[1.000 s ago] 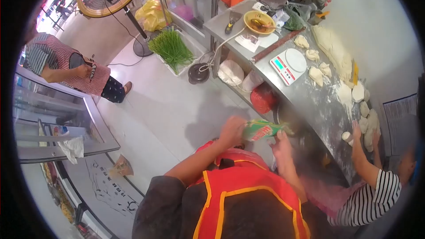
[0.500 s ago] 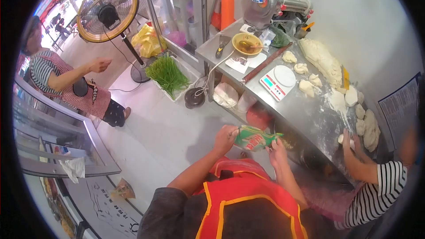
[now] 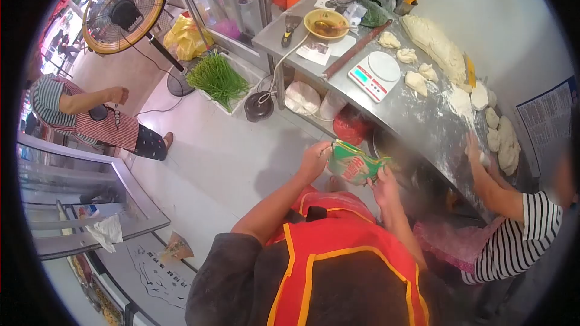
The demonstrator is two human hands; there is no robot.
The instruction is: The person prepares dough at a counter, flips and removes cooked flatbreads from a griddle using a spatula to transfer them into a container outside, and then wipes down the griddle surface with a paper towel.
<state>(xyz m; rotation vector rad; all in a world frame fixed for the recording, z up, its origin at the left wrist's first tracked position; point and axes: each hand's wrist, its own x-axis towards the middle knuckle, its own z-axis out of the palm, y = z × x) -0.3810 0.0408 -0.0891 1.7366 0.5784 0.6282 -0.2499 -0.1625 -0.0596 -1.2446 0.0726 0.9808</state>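
I hold a green plastic packet (image 3: pixel 353 164) with printed characters in front of my red apron, above the floor beside the worktable. The fingers of my left hand (image 3: pixel 316 160) are closed on its left end. At its right end, my right hand (image 3: pixel 383 186) pinches the edge. The front of the packet faces me, and its contents cannot be made out.
On the metal worktable (image 3: pixel 417 121) are a white scale (image 3: pixel 370 78), a rolling pin (image 3: pixel 356 49), a yellow bowl (image 3: pixel 327 24) and dough (image 3: pixel 435 48). One co-worker's hands (image 3: pixel 477 152) work dough at right. Another person (image 3: pixel 90 108) stands left, near a fan (image 3: pixel 125 13) and green stalks (image 3: pixel 219 78).
The packet has tilted so that more of its printed front shows, still between both hands. My view has shifted downward. The person at left has turned the head away.
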